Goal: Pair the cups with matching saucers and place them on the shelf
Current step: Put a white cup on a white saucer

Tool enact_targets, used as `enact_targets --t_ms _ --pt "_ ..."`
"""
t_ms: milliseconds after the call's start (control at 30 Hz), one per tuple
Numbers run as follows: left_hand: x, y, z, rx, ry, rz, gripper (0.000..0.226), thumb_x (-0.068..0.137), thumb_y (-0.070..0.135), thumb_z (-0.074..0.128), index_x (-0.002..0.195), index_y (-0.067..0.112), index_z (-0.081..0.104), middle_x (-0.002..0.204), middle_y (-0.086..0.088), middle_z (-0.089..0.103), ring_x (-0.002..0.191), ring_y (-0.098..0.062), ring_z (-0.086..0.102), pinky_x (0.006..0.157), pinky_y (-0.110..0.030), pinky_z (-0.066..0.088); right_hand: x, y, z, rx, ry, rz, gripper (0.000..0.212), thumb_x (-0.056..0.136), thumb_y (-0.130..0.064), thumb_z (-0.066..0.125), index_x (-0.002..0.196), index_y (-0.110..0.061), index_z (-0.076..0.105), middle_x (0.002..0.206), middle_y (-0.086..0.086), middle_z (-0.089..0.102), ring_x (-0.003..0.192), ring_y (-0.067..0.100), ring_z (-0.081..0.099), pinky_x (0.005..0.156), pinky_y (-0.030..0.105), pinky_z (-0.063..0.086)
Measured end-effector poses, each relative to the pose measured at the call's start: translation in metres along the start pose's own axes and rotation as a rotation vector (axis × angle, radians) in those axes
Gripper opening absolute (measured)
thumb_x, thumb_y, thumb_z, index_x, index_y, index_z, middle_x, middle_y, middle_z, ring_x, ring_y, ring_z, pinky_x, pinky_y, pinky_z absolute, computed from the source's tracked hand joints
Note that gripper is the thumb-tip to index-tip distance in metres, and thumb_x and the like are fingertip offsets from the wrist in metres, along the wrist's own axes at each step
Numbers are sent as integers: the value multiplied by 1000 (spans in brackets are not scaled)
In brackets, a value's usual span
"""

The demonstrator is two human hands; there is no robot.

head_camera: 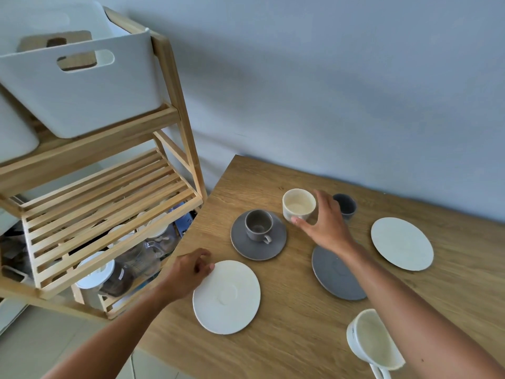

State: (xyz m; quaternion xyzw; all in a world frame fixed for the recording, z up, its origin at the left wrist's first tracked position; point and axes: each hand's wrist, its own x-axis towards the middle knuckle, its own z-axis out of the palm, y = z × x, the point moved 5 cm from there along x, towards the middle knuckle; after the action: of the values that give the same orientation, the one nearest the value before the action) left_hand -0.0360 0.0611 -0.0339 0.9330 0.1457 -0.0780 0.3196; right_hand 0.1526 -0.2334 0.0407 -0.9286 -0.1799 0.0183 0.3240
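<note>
the task looks barely begun: one grey cup already sits on a grey saucer on the wooden table, but the slatted shelf beside it holds no pair yet on its open tier. the right hand is wrapped around a cream cup, thumb on the near wall and fingers behind it, at the back of the table; whether the cup is lifted or resting cannot be told. the left hand has its fingers curled at the rim of the near white saucer, thumb touching the edge, a pinch that seems not yet closed. by judgement the cream cup is meant for this saucer. counted, there are four cups: the grey one, the cream one, a small dark cup partly hidden behind the right hand, and a white cup at the near right edge. there are four saucers too: two grey, the second grey saucer lying under the right forearm, and two white, the far white saucer standing bare. three pairings and every shelf placement remain.
</note>
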Motion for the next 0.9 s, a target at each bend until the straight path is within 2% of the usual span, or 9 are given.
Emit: enact_targets --t_ms 167,267,400,500,633,767,900 --pt "-15 -1 4 37 26 -14 28 90 39 63 115 26 61 102 7 68 90 -9 61 68 -10 44 16 15 16 14 -112 121 111 72 -57 78 154 -17 15 160 6 23 144 27 29 112 45 32" --pt "-18 -1 7 30 45 -32 23 88 37 66 109 27 62 97 9 66 88 -9 60 67 -13 44 22 17 24 65 -142 177 115 71 -55 81 155 -18 11 159 8 24 143 28 31 112 47 33" --pt "-17 -6 12 -8 84 -67 15 86 35 67 96 25 63 87 8 64 82 -14 59 70 -27 49 30 19 30 66 -116 200 111 69 -50 85 151 -17 19 152 10 35 136 30 40 106 46 40" --pt "-16 -10 16 -18 101 -97 14 85 38 67 91 27 62 85 9 63 81 -14 59 73 -34 52 34 24 35 115 -66 227 102 61 -46 89 141 -13 35 139 11 50 126 29 49 96 39 45" --pt "-17 -11 18 -16 120 -108 14 85 41 65 90 29 61 85 11 63 80 -12 58 72 -34 51 35 26 35 212 -33 248 89 61 -34 92 134 -12 46 129 7 58 118 25 55 85 30 42" --pt "-18 -10 18 -4 148 -108 13 86 40 65 90 29 60 84 12 61 79 -11 57 69 -31 46 25 23 25 235 21 238 88 59 -36 91 132 -12 48 126 6 59 114 24 56 83 30 42" --pt "-21 -8 18 2 164 -113 15 86 41 64 92 27 61 86 10 62 81 -13 57 75 -33 47 7 3 -4 249 81 163 85 61 -37 91 130 -15 47 123 2 60 105 17 56 81 29 43"
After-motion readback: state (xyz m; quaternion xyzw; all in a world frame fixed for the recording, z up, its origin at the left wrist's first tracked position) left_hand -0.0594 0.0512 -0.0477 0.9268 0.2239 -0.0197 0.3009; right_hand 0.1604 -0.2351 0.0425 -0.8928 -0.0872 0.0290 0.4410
